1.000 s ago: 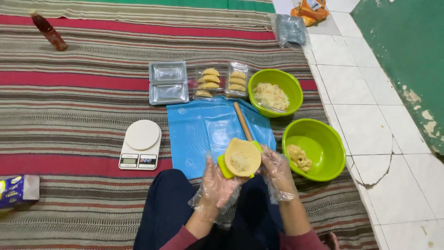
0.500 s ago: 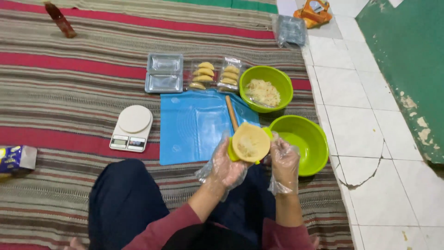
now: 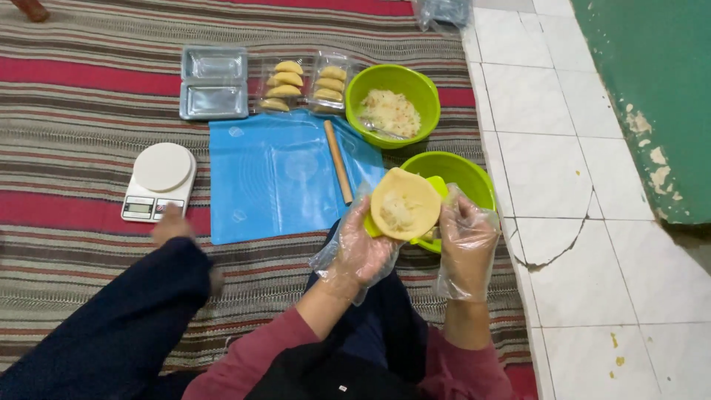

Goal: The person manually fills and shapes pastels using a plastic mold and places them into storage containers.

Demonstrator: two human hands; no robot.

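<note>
Blue mat (image 3: 274, 178), two lime-green bowls (image 3: 392, 78), red-and-grey striped rug (image 3: 81, 96), perhaps pale-yellow dough round (image 3: 405, 204).

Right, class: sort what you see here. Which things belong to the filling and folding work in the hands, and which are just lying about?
In use: left hand; right hand; dough round with filling; green press mould; bowl of filling; near green bowl; finished pastries.

Lying about: kitchen scale; rolling pin; blue mat; empty trays.

Both hands wore loose, crinkled, clear plastic gloves, the left hand (image 3: 363, 252) and the right hand (image 3: 465, 244) alike, their cuffs flaring at the wrists. Dark red long sleeves (image 3: 255, 359) covered the forearms. Dark navy trousers (image 3: 126, 318) covered the legs.
</note>
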